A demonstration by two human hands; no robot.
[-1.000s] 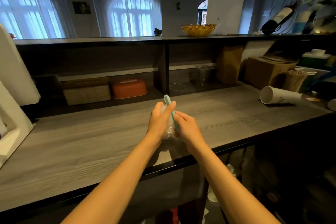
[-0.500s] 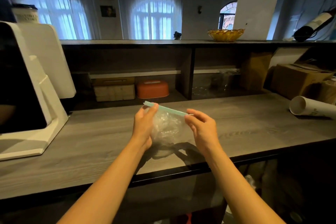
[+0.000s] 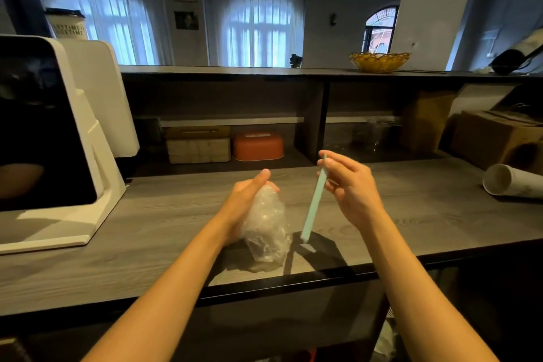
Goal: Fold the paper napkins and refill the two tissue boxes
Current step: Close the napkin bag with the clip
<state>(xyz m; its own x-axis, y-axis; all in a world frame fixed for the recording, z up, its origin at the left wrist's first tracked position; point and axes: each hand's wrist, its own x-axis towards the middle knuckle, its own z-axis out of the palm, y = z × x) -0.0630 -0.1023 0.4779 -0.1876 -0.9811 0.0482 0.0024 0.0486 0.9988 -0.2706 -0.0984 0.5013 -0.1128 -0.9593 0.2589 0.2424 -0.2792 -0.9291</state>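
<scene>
Surface: grey wood-grain counter point(image 3: 147, 229) with a dark front edge, backed by a low shelf unit under a long ledge.
Room: curtained arched windows behind; white terminal stand point(image 3: 58, 132) at left; yellow bowl point(image 3: 379, 61) on the ledge; cardboard box point(image 3: 496, 138) and a toppled paper cup point(image 3: 511, 184) at right.
Tissue boxes: a beige box point(image 3: 198, 144) and an orange box point(image 3: 258, 145), side by side in the left shelf bay, well beyond both hands.
Left hand point(image 3: 246, 197): fingers curled round a crumpled clear plastic wrapper point(image 3: 266, 229) held over the counter.
Right hand point(image 3: 349, 185): thumb and fingers pinch the top of a pale green strip point(image 3: 313, 206), which hangs slanting down beside the wrapper.
</scene>
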